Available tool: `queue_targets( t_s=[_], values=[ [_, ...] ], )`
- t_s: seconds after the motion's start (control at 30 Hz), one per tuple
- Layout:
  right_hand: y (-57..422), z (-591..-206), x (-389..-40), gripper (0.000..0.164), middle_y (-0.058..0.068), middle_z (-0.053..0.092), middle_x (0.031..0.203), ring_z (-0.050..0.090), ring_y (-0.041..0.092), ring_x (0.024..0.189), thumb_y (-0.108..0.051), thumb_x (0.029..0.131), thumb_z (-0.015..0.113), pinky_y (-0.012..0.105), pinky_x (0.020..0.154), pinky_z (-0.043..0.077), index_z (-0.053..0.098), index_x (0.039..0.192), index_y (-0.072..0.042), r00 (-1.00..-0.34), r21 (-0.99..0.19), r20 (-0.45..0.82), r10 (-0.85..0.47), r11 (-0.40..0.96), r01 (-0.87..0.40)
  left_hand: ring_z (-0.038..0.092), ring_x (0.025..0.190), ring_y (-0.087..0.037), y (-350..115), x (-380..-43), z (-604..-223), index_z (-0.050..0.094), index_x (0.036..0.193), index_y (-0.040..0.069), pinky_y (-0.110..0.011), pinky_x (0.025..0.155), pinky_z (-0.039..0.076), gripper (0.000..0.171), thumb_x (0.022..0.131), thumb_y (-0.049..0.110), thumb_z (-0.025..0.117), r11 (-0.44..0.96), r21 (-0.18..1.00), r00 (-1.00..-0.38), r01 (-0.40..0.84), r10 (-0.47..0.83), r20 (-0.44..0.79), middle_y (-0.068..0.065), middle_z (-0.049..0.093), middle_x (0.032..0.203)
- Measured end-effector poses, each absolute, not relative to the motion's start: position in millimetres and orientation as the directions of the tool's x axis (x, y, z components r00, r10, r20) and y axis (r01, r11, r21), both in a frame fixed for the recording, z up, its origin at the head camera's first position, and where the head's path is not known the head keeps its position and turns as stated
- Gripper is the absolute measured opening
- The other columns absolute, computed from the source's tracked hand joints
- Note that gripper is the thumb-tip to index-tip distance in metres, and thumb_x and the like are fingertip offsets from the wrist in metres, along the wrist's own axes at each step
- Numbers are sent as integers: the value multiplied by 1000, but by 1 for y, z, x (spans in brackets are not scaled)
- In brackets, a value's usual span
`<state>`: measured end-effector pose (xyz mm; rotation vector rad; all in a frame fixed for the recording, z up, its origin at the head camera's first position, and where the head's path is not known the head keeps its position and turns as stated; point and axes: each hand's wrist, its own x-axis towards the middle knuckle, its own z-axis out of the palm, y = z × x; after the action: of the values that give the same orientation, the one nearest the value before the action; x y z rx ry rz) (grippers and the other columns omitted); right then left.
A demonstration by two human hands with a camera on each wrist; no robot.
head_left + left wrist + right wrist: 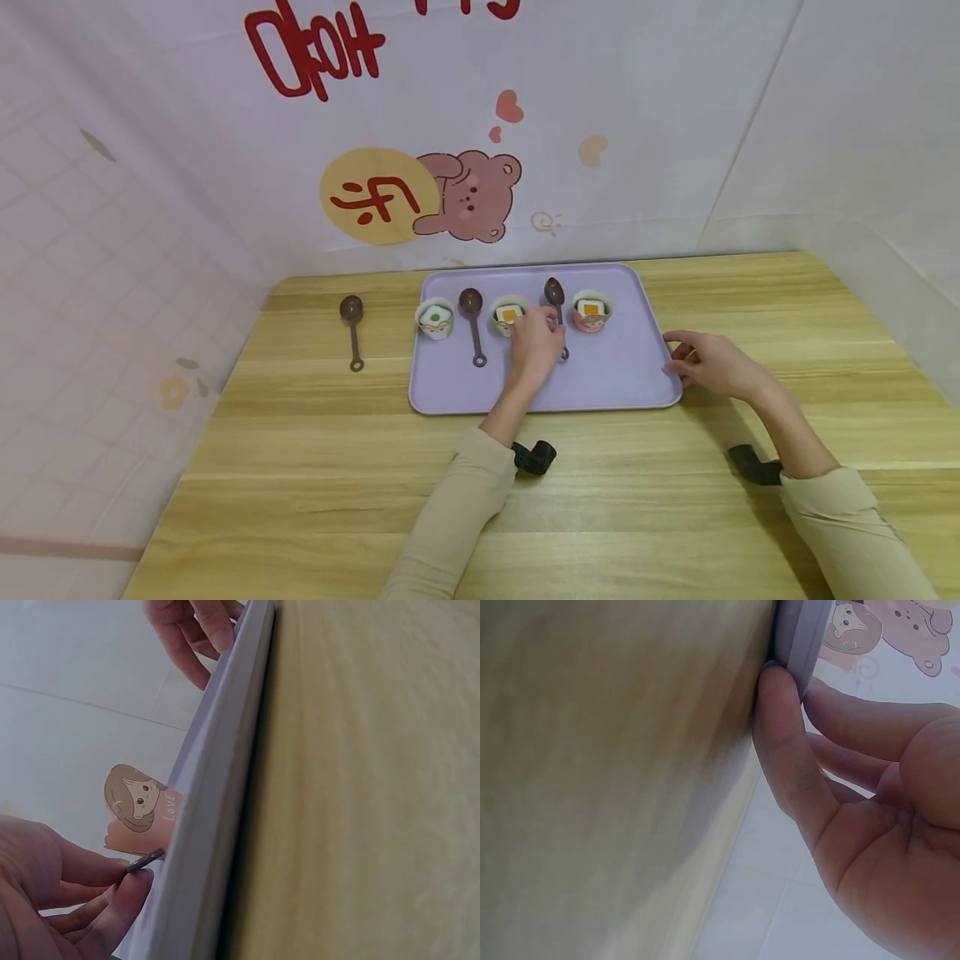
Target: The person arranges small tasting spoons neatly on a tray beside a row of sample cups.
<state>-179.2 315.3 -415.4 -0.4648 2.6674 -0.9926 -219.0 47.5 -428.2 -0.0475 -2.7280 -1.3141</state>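
My left hand (534,343) reaches over the lilac tray (615,377) and pinches the handle of a brown spoon (554,291) between thumb and fingers. That spoon lies between two paper cups, its bowl toward the wall. At the tray's right edge, my right hand (714,364) pinches the rim, with the thumb (784,712) against its outer side. A pink cup (591,320) with a printed face and a white-and-orange square inside stands right of the held spoon. Partly behind my left hand is a pale green cup (502,323) with similar contents.
Farther left on the tray lie another brown spoon (471,303) and a cup (435,327) holding a white piece with a green dot. A third spoon (352,311) rests on the wooden table (300,433) beside the tray. A printed cloth (637,150) hangs behind the table.
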Motion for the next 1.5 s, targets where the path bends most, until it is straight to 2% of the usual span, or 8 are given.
queue_targets(
  t_s=[0.27, 0.57, 0.97, 1.17, 1.5],
  values=[
    [312, -414, -179, 45, 17, 65, 90, 69, 24, 74, 6, 94, 64, 32, 61, 59, 44, 131, 24, -917, -681, -126, -379, 705, -198, 71, 88, -26, 46, -219, -428, 76, 108, 4, -38, 78, 55, 19, 90, 7, 73, 649, 759, -994, 58, -29, 101, -7, 76, 88],
    [313, -414, -180, 45, 18, 65, 90, 69, 25, 76, 5, 94, 65, 32, 61, 59, 44, 130, 23, -918, -674, -126, -375, 711, -198, 72, 85, -25, 44, -220, -431, 77, 105, 4, -36, 74, 56, 16, 89, 7, 74, 659, 747, -991, 94, -13, 137, -7, 76, 86],
    [313, -414, -179, 44, 17, 65, 89, 68, 24, 76, 5, 94, 65, 31, 61, 59, 46, 129, 22, -923, -667, -121, -364, 718, -196, 71, 96, -28, 41, -217, -433, 79, 108, 9, -40, 77, 57, 19, 89, 13, 76, 706, 701, -988, 98, -14, 153, -7, 76, 103],
    [315, -413, -179, 45, 18, 64, 89, 68, 26, 76, 5, 94, 64, 33, 61, 59, 44, 130, 23, -922, -664, -127, -367, 722, -195, 72, 92, -28, 38, -217, -435, 80, 107, 14, -41, 72, 57, 17, 90, 17, 76, 727, 681, -990, 82, -17, 137, -5, 77, 101],
    [315, -414, -179, 46, 17, 65, 88, 68, 24, 74, 4, 94, 66, 33, 61, 59, 44, 130, 23, -919, -655, -117, -377, 725, -214, 72, 92, -27, 36, -219, -438, 80, 108, 15, -41, 75, 56, 18, 91, 21, 76, 716, 696, -994, 52, -33, 108, -5, 77, 100]
  ],
)
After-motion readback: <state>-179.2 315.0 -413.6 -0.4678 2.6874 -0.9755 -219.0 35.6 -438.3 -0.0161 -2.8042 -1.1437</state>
